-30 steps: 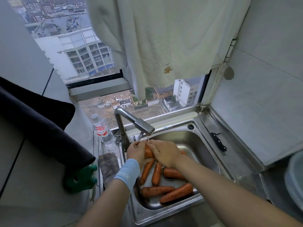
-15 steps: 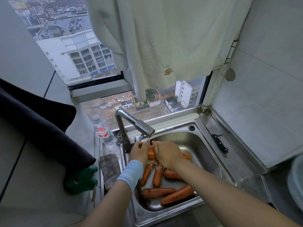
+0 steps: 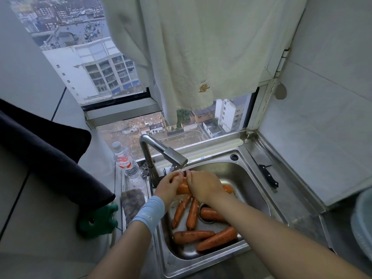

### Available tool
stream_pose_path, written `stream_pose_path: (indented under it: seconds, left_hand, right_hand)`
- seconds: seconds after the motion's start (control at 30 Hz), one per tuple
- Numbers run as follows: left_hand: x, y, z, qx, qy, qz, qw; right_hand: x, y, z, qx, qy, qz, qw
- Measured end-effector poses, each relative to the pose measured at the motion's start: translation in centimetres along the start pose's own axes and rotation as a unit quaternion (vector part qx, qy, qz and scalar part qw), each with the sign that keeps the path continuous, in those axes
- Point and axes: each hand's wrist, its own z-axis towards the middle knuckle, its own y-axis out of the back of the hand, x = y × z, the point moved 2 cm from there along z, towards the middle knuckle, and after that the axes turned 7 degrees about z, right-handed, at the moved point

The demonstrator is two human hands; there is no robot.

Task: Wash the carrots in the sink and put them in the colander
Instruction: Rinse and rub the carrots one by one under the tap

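Room: a window (image 3: pixel 100 67) behind the sink (image 3: pixel 241 174) looks down on buildings, and a pale towel (image 3: pixel 201 57) hangs over it.
Surface: the steel surface (image 3: pixel 302 208) carries a black knife (image 3: pixel 268 176) right of the bowl and a water bottle (image 3: pixel 125 160) left of it.
Change: almost nothing since half a second ago; both your hands stay under the faucet (image 3: pixel 161 150).
Left grip (image 3: pixel 169 187): curled round the held carrot (image 3: pixel 182 188).
Right grip (image 3: pixel 203 186): clamped over the same carrot, touching your left.
Carrots: the held one is above the bowl; five loose carrots (image 3: pixel 193 236) lie on the sink floor as before.

Dim, cool daylight enters through the window (image 3: pixel 112 81); wide-angle bending warps the edges, and the picture is slightly soft.
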Motion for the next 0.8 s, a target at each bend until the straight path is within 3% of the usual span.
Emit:
stream_pose_path:
  seconds: [0.1, 0.27, 0.4, 0.47, 0.6, 0.7, 0.8]
  left_hand:
    - [0.0, -0.1, 0.1, 0.003, -0.016, -0.002, 1.000]
    - [-0.8, 0.3, 0.5, -0.105, 0.033, 0.021, 0.994]
    - [-0.7, 0.4, -0.3, 0.053, 0.006, 0.005, 0.999]
    - [0.0, 0.6, -0.2, 0.085, -0.010, 0.024, 0.996]
    - [-0.6, 0.0, -0.8, 0.004, -0.052, 0.108, 0.993]
    - [-0.7, 0.1, -0.4, -0.078, -0.019, 0.121, 0.989]
    - [1.1, 0.7, 1.1, -0.054, 0.029, 0.067, 0.996]
  right_hand:
    - [-0.1, 0.1, 0.0, 0.010, -0.002, 0.014, 1.000]
    - [0.6, -0.5, -0.2, -0.007, 0.007, 0.020, 1.000]
    - [-0.8, -0.3, 0.3, 0.021, -0.058, 0.071, 0.996]
    - [-1.2, -0.3, 0.6, 0.045, -0.087, 0.131, 0.987]
    - [-1.3, -0.1, -0.2, 0.063, -0.033, 0.180, 0.981]
    - [-0.6, -0.1, -1.0, 0.048, 0.045, 0.083, 0.994]
    - [0.0, -0.2, -0.9, 0.046, 0.047, 0.036, 0.997]
